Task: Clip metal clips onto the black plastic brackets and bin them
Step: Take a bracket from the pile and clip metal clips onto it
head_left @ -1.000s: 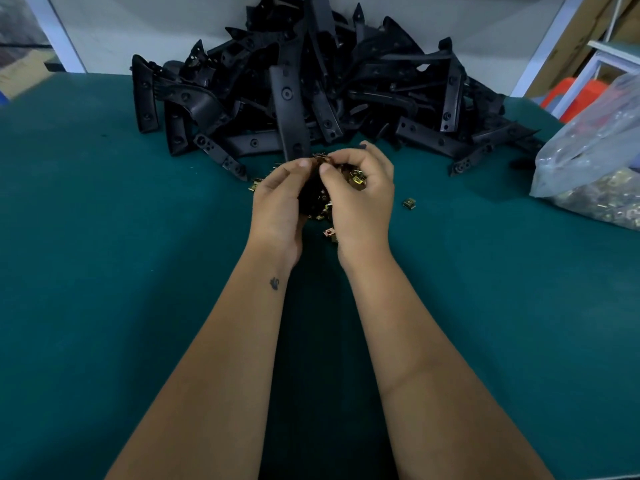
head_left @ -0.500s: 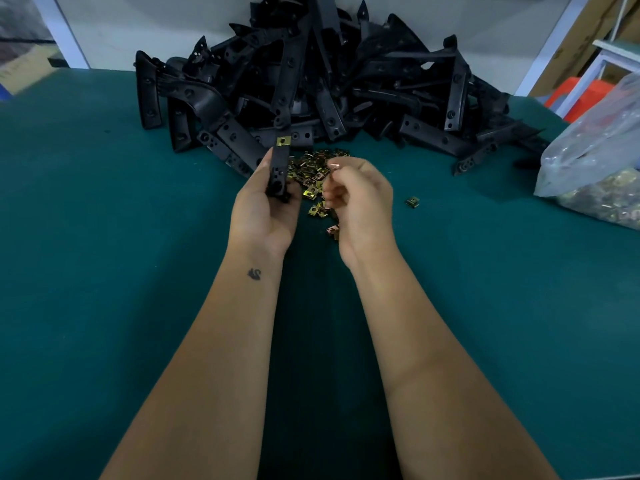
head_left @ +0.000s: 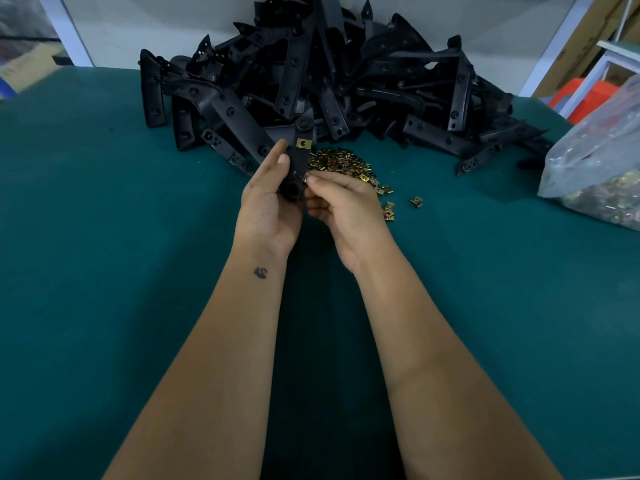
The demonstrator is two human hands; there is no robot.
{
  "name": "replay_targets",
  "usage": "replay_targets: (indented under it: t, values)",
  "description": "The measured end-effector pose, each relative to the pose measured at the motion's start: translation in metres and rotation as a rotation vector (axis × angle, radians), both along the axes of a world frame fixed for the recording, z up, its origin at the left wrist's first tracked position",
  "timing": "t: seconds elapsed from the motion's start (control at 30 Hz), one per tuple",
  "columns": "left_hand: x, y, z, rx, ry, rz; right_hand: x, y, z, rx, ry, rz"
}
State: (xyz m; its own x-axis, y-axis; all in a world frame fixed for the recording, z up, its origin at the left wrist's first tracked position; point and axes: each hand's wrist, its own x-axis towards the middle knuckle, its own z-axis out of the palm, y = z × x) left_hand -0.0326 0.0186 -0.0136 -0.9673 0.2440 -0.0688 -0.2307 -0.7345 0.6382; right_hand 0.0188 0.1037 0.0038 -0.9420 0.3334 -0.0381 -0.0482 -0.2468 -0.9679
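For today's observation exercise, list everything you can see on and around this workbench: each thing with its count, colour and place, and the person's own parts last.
table: one, teal green, fills the view.
bracket pile: too many to count, black, far centre of the table.
held bracket: one, black, upright in the left hand.
fitted clip: one, gold, on the held bracket's upper part.
loose clips: many, gold, heaped on the table beyond the right hand.
bag: one, clear plastic with gold parts inside, right edge.
stool: one, orange, beyond the table, far right.
left hand: grips the held bracket.
right hand: fingertips at the bracket's lower end.
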Motion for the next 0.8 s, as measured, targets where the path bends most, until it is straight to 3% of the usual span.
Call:
replay_targets:
  t: [0.8]
  values:
    - [0.0016,0.0032,0.0029,0.015,0.060,0.046,-0.0007,0.0019,-0.0005,0.035,-0.030,-0.001]
